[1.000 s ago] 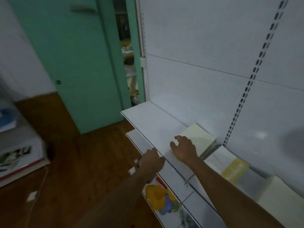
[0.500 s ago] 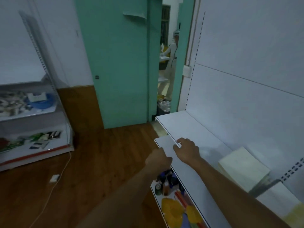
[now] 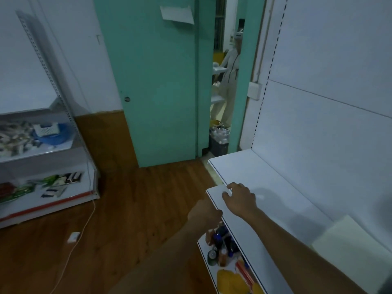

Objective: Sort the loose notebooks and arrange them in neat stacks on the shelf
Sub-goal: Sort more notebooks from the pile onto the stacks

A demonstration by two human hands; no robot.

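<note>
Since 1 s ago your view swung left; notebook stack (image 3: 347, 249) now sits low right on the shelf (image 3: 261, 177), well apart from both hands. Right hand (image 3: 240, 199) fingers spread, resting on shelf; left hand (image 3: 204, 213) curled at shelf edge, holding nothing visible. One stack done; more loose notebooks aren't in view.
</note>
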